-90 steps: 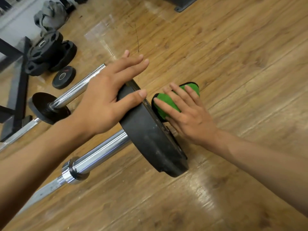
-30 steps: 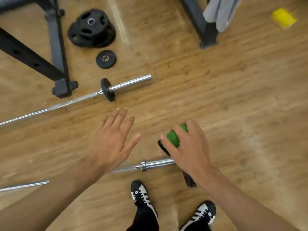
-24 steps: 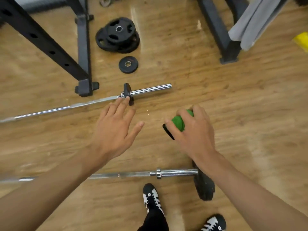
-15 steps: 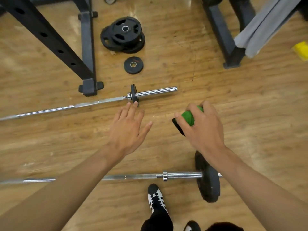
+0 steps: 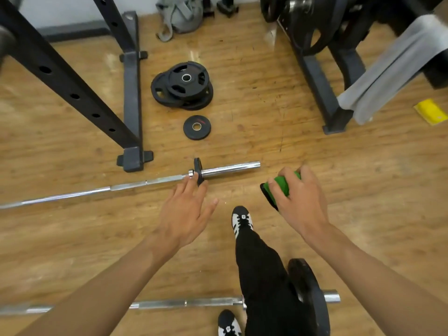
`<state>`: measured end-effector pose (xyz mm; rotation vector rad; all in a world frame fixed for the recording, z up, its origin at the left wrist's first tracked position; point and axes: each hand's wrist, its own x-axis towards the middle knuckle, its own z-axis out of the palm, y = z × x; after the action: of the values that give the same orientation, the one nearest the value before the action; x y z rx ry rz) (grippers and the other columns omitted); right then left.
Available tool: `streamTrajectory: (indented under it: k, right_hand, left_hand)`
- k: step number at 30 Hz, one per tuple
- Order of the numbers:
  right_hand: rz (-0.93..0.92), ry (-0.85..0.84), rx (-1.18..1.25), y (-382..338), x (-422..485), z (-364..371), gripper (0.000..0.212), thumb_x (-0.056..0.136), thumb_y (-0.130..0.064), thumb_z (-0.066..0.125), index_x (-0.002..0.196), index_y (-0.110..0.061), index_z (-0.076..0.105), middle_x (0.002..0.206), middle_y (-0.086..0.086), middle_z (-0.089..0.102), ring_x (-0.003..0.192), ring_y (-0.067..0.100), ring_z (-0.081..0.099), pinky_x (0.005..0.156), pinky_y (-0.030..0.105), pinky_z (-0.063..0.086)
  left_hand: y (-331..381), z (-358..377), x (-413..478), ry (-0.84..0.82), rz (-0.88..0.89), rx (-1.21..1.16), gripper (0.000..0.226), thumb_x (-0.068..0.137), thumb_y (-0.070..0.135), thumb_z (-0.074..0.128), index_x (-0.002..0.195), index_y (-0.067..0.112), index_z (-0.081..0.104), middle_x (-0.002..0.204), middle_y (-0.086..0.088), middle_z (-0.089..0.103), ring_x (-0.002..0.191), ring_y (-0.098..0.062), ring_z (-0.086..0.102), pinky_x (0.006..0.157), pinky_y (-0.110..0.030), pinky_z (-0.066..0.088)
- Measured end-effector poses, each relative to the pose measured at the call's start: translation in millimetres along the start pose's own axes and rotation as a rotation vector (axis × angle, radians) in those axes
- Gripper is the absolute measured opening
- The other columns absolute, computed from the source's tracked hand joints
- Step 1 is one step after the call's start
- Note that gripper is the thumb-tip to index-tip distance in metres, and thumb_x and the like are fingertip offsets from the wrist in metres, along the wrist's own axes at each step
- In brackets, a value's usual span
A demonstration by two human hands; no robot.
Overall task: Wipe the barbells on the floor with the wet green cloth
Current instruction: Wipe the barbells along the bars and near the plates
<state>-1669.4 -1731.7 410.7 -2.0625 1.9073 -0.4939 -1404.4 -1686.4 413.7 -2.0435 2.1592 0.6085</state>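
Observation:
Two barbells lie on the wooden floor. The far barbell (image 5: 135,184) is a chrome bar with a small black plate (image 5: 198,169) near its right end. The near barbell (image 5: 184,303) crosses the bottom of the view and carries a large black plate (image 5: 309,294). My right hand (image 5: 299,202) grips the bunched green cloth (image 5: 281,184), which has a black edge, in the air to the right of the far barbell's end. My left hand (image 5: 186,212) hangs with its fingers spread and holds nothing; its fingertips are just in front of the small plate.
A black rack foot (image 5: 132,158) stands left of the far barbell. A stack of black plates (image 5: 183,86) and one small loose plate (image 5: 196,127) lie beyond it. A plate stand (image 5: 322,88) with a grey towel (image 5: 392,69) is at right. My leg (image 5: 257,258) steps between the barbells.
I rose from the near barbell's large plate and moved forward. Both hands left that plate, my foot stepped over the near bar, and the far barbell came closer under my hands.

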Motion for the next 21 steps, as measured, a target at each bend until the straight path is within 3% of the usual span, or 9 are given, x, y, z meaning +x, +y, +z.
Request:
streamTrajectory:
  k: [4,7,11,14,21]
  right_hand:
    - [0.054,-0.048,0.035,-10.8,53.6,37.0,0.056,0.096,-0.064,0.032,0.103,-0.018,0.063,0.090,0.003,0.045,0.081,0.026,0.051,0.069,0.039,0.050]
    - [0.056,-0.090,0.031,-1.4,102.2,70.7,0.052,0.098,-0.060,0.035,0.106,-0.017,0.063,0.092,0.005,0.046,0.083,0.027,0.051,0.072,0.040,0.051]
    - [0.116,-0.157,0.023,24.5,164.7,110.0,0.045,0.099,-0.052,0.044,0.112,-0.013,0.065,0.095,0.007,0.044,0.088,0.028,0.047,0.078,0.039,0.044]
    - [0.109,-0.185,0.049,32.9,210.7,140.1,0.045,0.101,-0.051,0.043,0.107,-0.012,0.064,0.092,0.007,0.043,0.085,0.030,0.048,0.075,0.038,0.041]
    - [0.113,-0.244,0.096,23.4,257.3,179.3,0.035,0.103,-0.045,0.052,0.107,-0.012,0.063,0.092,0.008,0.043,0.086,0.028,0.047,0.076,0.038,0.044]
  left_hand:
    - [-16.6,-4.7,58.8,-0.027,0.019,0.048,0.103,0.089,0.076,-0.017,0.162,0.021,0.032,0.172,-0.007,0.021,0.159,-0.025,0.015,0.128,-0.042,0.020]
    - [-22.7,4.0,124.9,-0.078,0.015,0.064,0.108,0.085,0.075,-0.026,0.164,0.022,0.026,0.173,-0.007,0.015,0.160,-0.026,0.010,0.129,-0.043,0.014]
    - [-23.2,20.8,203.5,-0.151,-0.039,0.125,0.091,0.094,0.067,-0.010,0.162,0.021,0.030,0.173,-0.011,0.014,0.160,-0.030,0.009,0.128,-0.046,0.014]
    - [-33.3,33.5,240.3,-0.116,-0.097,0.112,0.083,0.100,0.065,0.000,0.159,0.019,0.037,0.171,-0.012,0.021,0.159,-0.032,0.013,0.126,-0.048,0.019]
    - [-53.2,45.6,261.1,-0.210,-0.154,0.078,0.088,0.098,0.065,-0.005,0.158,0.018,0.038,0.172,-0.013,0.016,0.159,-0.033,0.012,0.127,-0.046,0.016]
